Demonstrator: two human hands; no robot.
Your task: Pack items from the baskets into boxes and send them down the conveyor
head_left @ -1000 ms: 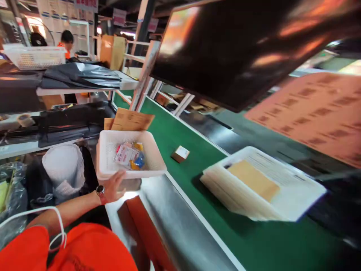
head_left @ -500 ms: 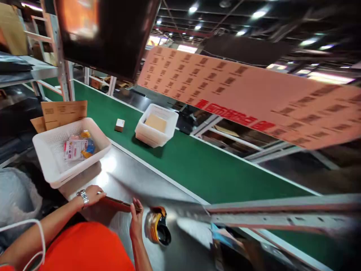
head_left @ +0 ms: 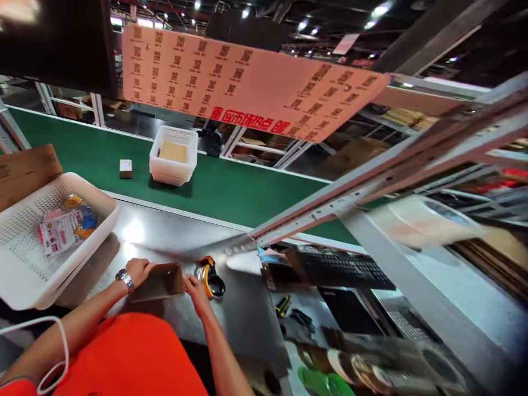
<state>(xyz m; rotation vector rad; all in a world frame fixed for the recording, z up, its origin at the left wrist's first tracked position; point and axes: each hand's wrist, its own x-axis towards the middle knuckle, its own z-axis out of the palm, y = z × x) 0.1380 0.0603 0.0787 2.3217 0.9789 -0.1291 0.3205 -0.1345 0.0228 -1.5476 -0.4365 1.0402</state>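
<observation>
A small brown cardboard box (head_left: 159,283) is held between my two hands above the metal table, its hollow inside showing. My left hand (head_left: 138,271), with a watch at the wrist, grips the box's left upper edge. At the right edge, the fingers of my right hand (head_left: 195,291) close on the cardboard. Just beyond that hand, a yellow and black tape dispenser (head_left: 212,280) rests on the metal table (head_left: 165,231). To the left stands a white perforated basket (head_left: 25,286) with clear-bagged colourful items (head_left: 68,225) in it.
Past the table runs a green conveyor belt (head_left: 243,195), bearing a small white-topped box (head_left: 126,169) and stacked white baskets (head_left: 172,170). A metal beam (head_left: 313,209) slants across the right. Beyond it are a keyboard (head_left: 346,268) and a tape roll (head_left: 429,220). A flat cardboard piece (head_left: 28,173) stands behind the left basket.
My view has swung to the right. The cardboard, seen edge-on before, now shows as an opened box between my hands. Both hands keep their hold.
</observation>
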